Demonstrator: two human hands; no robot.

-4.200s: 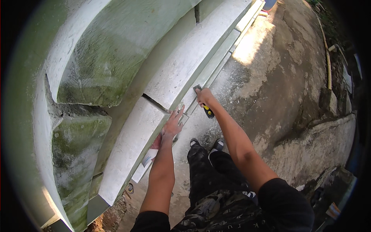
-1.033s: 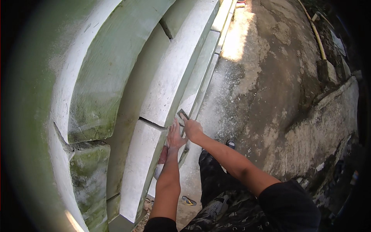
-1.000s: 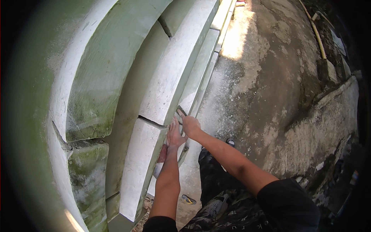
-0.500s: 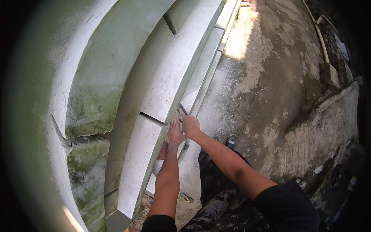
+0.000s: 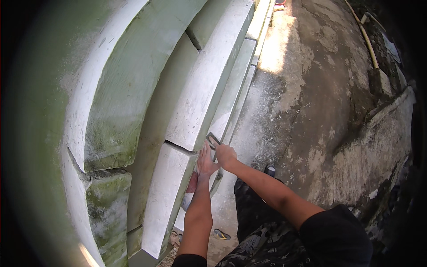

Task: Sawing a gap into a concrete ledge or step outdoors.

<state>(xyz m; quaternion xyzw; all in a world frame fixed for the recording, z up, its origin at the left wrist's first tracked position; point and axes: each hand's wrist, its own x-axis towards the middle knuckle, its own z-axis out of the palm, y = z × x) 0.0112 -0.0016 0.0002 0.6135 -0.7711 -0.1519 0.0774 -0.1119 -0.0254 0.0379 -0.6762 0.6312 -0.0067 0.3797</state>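
Observation:
Beside the lower edge of a long pale concrete ledge, my right hand is closed around a flat tool with a dark frame. Its exact kind is hard to make out. My left hand lies close by with fingers stretched out along the side of the ledges, the right hand almost touching it. A narrow dark gap separates the ledge from a shorter pale block left of my left forearm. A reddish thing shows partly between that block and my forearm.
A thick greenish, curved ledge rises on the left. Pale dust and crumbs cover part of the concrete ground. A sandal lies near the wall's foot. A rough low wall and a pipe stand right.
The view has shifted a little, so the ledges and arms sit slightly lower and further right. More of the dark-framed tool shows beyond my right hand. My left hand stays flat against the ledges.

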